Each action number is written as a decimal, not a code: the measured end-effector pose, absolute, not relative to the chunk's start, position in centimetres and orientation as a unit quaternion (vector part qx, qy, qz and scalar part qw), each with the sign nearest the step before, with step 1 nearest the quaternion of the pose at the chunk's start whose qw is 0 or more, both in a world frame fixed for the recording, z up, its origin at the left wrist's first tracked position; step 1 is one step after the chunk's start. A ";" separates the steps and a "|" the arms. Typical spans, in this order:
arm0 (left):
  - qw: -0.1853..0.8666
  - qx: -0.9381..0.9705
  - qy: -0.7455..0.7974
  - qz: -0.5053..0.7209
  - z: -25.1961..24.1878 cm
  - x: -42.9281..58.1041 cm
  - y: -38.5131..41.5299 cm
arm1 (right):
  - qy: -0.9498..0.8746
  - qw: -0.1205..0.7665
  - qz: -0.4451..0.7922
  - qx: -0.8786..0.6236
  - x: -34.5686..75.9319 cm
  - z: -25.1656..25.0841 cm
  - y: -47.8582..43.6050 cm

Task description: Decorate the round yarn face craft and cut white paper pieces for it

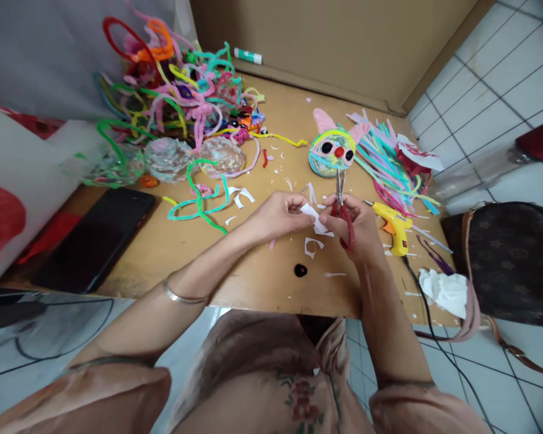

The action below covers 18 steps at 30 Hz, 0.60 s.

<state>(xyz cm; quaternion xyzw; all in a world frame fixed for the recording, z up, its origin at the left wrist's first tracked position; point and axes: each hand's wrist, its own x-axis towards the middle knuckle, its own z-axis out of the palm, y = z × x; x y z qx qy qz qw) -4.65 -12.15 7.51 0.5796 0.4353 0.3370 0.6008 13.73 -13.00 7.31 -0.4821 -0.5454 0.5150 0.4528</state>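
My left hand (284,216) pinches a small piece of white paper (311,214) over the middle of the table. The fingertips of my right hand (350,220) touch the paper's other side. That same hand also holds scissors (342,199) with red handles, the metal blades pointing away from me. Just beyond the blades sits a round animal face (332,147) with pink ears, black eyes and a red nose. White paper scraps (314,247) lie under and around my hands. Nearer me is a small black piece (300,270).
A tangled heap of colourful pipe cleaners (194,90) fills the back left. A black phone (95,238) lies at the left. On the right are loose pipe cleaners (382,157), a yellow glue gun (393,226) with its cable, crumpled tissue (446,292) and a brown bag (511,259).
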 end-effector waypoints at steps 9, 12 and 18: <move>0.648 0.502 0.362 0.444 6.2 -3.4 -12.3 | -0.514 0.483 0.523 -0.479 13.4 7.1 -12.9; 0.666 0.469 0.338 0.472 5.4 -2.8 -12.3 | -0.492 0.532 0.498 -0.477 13.2 6.9 -12.9; 0.641 0.467 0.314 0.522 5.1 -2.6 -12.5 | -0.475 0.543 0.501 -0.478 13.1 6.7 -12.9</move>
